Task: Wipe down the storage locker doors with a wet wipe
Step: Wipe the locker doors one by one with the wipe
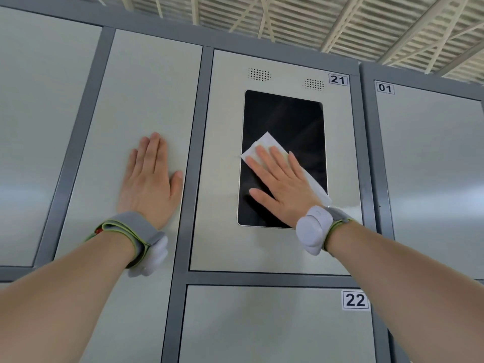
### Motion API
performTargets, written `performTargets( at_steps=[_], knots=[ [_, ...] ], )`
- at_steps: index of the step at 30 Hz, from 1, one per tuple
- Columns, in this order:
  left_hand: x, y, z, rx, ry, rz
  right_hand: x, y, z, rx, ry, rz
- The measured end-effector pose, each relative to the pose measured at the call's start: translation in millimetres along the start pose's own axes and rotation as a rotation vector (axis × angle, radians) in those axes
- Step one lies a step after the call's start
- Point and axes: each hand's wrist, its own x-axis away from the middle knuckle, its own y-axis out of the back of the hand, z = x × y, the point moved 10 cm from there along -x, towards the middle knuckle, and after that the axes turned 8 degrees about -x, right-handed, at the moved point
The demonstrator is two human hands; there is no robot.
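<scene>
Pale grey locker doors in a dark grey frame fill the view. Door 21 [225, 158] carries a black screen [290, 119] and two speaker grilles. My right hand [280, 183] lies flat with straight fingers on the screen's lower half, pressing a white wet wipe [264, 144] against the glass. The wipe sticks out above my fingertips and down past my little finger to the screen's right edge. My left hand [149, 183] rests flat, fingers straight, on the plain door [146, 95] to the left, holding nothing.
Door 22 [275, 326] sits below door 21, and door 01 [432, 158] belongs to the locker block on the right. Another plain door [39, 127] is at far left. A ribbed ceiling with beams [314, 19] runs above the lockers.
</scene>
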Motion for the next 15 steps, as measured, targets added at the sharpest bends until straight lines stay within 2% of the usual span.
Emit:
performTargets(
  at_steps=[6,8,15],
  knots=[
    [0,-4,2,-0.035,-0.010,-0.032,-26,13,-21,-0.027,-0.254,-0.077],
    [1,-4,1,-0.037,-0.019,-0.044,-29,9,-11,-0.024,-0.228,-0.071],
    [1,0,-1,-0.027,-0.015,-0.041,-4,-7,30,-0.026,0.032,-0.022]
  ],
)
